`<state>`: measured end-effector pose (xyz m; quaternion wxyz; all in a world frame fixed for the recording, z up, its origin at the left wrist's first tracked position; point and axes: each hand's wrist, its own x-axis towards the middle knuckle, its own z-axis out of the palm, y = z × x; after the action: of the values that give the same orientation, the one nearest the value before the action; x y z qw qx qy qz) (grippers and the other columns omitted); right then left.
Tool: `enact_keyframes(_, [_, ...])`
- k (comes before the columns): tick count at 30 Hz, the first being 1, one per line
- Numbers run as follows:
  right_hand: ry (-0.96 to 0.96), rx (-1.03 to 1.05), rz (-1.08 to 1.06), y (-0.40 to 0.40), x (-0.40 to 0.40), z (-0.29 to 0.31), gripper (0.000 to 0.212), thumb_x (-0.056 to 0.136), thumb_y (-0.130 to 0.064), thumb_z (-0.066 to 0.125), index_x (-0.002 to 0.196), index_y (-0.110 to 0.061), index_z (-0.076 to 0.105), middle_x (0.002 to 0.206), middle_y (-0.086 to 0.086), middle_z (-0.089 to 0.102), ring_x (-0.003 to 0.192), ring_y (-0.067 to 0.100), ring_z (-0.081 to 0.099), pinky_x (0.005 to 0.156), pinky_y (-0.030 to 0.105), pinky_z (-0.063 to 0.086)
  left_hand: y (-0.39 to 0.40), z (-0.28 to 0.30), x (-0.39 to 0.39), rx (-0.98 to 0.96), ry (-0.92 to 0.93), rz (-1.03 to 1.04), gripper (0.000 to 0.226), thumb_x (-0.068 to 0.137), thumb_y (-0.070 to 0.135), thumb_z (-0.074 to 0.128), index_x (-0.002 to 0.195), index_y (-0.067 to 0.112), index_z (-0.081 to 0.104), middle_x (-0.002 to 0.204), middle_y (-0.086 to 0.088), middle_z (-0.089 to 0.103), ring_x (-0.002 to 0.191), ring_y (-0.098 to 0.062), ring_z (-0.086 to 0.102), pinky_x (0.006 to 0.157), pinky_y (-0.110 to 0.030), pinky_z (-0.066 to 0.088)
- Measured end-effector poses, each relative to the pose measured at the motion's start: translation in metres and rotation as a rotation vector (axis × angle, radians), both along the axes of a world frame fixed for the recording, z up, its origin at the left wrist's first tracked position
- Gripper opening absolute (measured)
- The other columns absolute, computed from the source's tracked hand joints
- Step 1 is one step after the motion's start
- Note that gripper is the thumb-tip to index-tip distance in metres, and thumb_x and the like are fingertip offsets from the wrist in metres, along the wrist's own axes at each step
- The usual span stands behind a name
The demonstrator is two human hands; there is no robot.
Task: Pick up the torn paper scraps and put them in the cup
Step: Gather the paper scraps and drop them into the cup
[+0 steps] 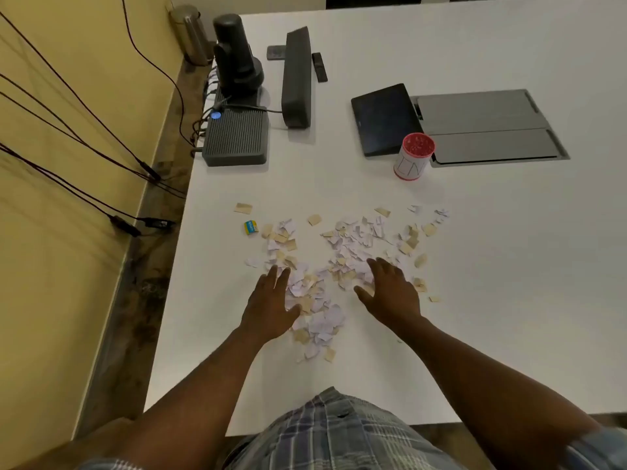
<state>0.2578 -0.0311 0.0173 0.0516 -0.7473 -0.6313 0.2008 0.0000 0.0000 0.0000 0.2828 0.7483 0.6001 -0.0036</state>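
one cup point(413, 156), two hands point(268, 308), many paper scraps point(342, 252)

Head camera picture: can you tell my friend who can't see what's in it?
Two open hands, left hand and right hand, rest flat on a spread of torn paper scraps on a white table. A red-rimmed cup stands farther back, beside a dark tablet.

Between the paper scraps point(336, 262) and the cup point(413, 156) the surface point(509, 266) lies bare. Just behind the cup stand a tablet point(385, 118) and a floor-box lid point(488, 127); a router point(235, 137) stands near the left edge.
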Motion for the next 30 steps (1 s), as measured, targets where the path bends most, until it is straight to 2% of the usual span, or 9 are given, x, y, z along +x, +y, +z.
enact_keyframes(3, [-0.066,-0.103,-0.094,0.004,0.007,-0.005,0.080,0.082,-0.064,0.054,0.145,-0.027,0.020,0.155,0.004,0.024,0.137,0.030,0.031,0.091,0.047,0.048,0.008,-0.008,-0.002,-0.115,0.106,-0.004,0.096,0.082,0.057,0.058,0.148,0.032,-0.005,0.159,-0.004,-0.011,0.145,-0.035,-0.003,0.114,-0.047,0.021])
enact_keyframes(13, [0.034,-0.220,-0.040,0.032,0.003,-0.030,0.086,0.080,-0.055,0.064,0.147,-0.033,0.013,0.158,0.001,0.012,0.141,0.030,0.024,0.092,0.047,0.048,0.040,-0.027,0.002,-0.150,0.100,-0.040,0.099,0.074,0.059,0.066,0.144,0.048,-0.002,0.158,0.004,-0.016,0.145,-0.032,-0.004,0.105,-0.052,0.035])
enact_keyframes(17, [-0.008,-0.216,0.032,0.048,-0.002,-0.039,0.089,0.081,-0.058,0.061,0.147,-0.038,0.005,0.159,0.002,0.011,0.140,0.031,0.026,0.085,0.046,0.052,0.046,-0.026,0.014,-0.136,0.095,-0.105,0.094,0.076,0.054,0.066,0.143,0.051,0.000,0.158,0.002,-0.014,0.145,-0.030,-0.001,0.100,-0.052,0.042])
enact_keyframes(19, [-0.032,-0.192,0.109,0.057,-0.007,-0.042,0.087,0.082,-0.058,0.059,0.147,-0.040,0.004,0.159,0.003,0.009,0.138,0.032,0.028,0.083,0.045,0.053,0.049,-0.025,0.022,-0.083,0.121,-0.151,0.085,0.081,0.052,0.063,0.143,0.050,0.006,0.159,0.001,-0.008,0.145,-0.029,0.004,0.097,-0.050,0.044])
enact_keyframes(21, [-0.042,-0.174,0.199,0.064,-0.012,-0.045,0.080,0.086,-0.054,0.057,0.147,-0.040,0.008,0.159,0.005,0.009,0.137,0.032,0.028,0.084,0.044,0.053,0.050,-0.025,0.028,-0.033,0.115,-0.171,0.070,0.086,0.043,0.060,0.143,0.044,0.021,0.159,-0.001,0.001,0.144,-0.027,0.010,0.095,-0.047,0.046])
enact_keyframes(23, [-0.052,-0.157,0.301,0.068,-0.017,-0.046,0.069,0.090,-0.044,0.056,0.147,-0.036,0.018,0.157,0.008,0.014,0.135,0.032,0.030,0.082,0.042,0.054,0.050,-0.026,0.034,0.001,0.084,-0.153,0.049,0.091,0.028,0.058,0.137,0.035,0.042,0.157,-0.003,0.013,0.143,-0.024,0.015,0.094,-0.043,0.049])
enact_keyframes(25, [-0.070,-0.127,0.406,0.068,-0.019,-0.049,0.055,0.093,-0.032,0.054,0.143,-0.028,0.031,0.151,0.013,0.026,0.129,0.032,0.035,0.077,0.039,0.055,0.049,-0.029,0.036,0.021,0.053,-0.126,0.037,0.091,0.016,0.056,0.127,0.025,0.056,0.153,-0.004,0.025,0.141,-0.023,0.020,0.095,-0.039,0.049])
enact_keyframes(27, [-0.067,-0.093,0.456,0.067,-0.020,-0.049,0.044,0.095,-0.024,0.051,0.138,-0.021,0.040,0.141,0.014,0.037,0.121,0.030,0.041,0.071,0.037,0.055,0.050,-0.034,0.038,0.052,0.045,-0.132,0.030,0.090,0.012,0.056,0.119,0.019,0.061,0.147,-0.005,0.035,0.136,-0.022,0.029,0.092,-0.033,0.049])
enact_keyframes(30, [-0.047,-0.048,0.480,0.065,-0.019,-0.050,0.033,0.096,-0.015,0.048,0.129,-0.016,0.050,0.128,0.011,0.047,0.112,0.028,0.047,0.071,0.038,0.054,0.055,-0.035,0.038,0.041,-0.001,-0.078,0.020,0.090,0.013,0.053,0.108,0.012,0.063,0.127,-0.007,0.049,0.114,-0.025,0.047,0.079,-0.027,0.045])
